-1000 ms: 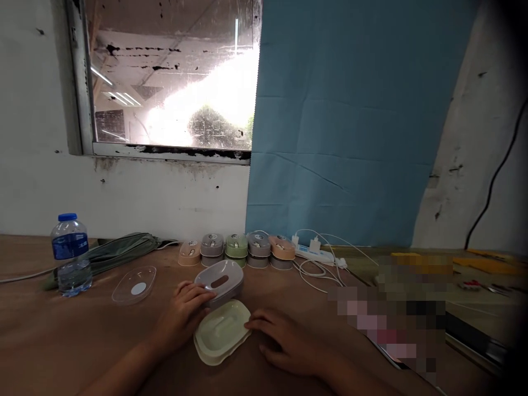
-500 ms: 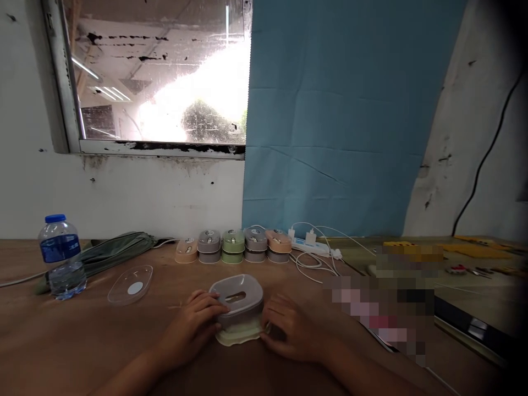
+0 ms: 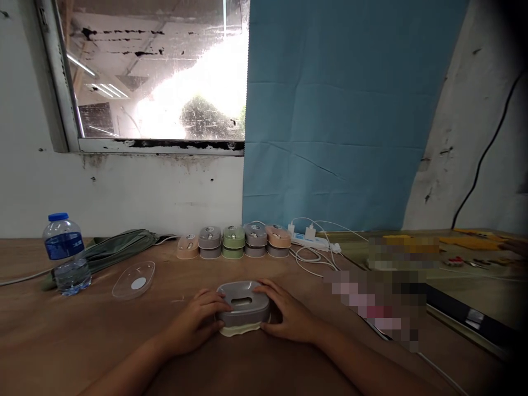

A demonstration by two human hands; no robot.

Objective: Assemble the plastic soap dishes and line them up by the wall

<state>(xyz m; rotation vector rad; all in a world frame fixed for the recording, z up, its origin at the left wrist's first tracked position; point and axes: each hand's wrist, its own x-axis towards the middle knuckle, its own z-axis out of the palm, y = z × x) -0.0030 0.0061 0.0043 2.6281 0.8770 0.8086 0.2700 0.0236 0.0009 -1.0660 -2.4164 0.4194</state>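
A grey plastic box (image 3: 247, 318) with rounded corners and an oblong slot in its top sits in front of me on the table. Beneath its lower edge shows the wavy rim of a pale yellow-green piece (image 3: 241, 331). My left hand (image 3: 196, 319) grips the box's left side, fingers on the top edge and thumb low. My right hand (image 3: 291, 312) clasps the right side, fingertips on the far top edge and thumb near the bottom. To the left lies a clear plastic lid (image 3: 121, 283) with a white round sticker.
Several lidded boxes (image 3: 233, 242) in grey, green and peach line the back. A water bottle (image 3: 66, 256) stands left beside a dark green cloth bag (image 3: 124, 247). A power strip (image 3: 309, 241) with white cables is at the back right. A blurred patch (image 3: 371, 300) covers things on the right.
The grey box has settled lower and more level over the pale piece. My right hand has moved up from its lower right side onto the top edge. My left hand stays at its side.
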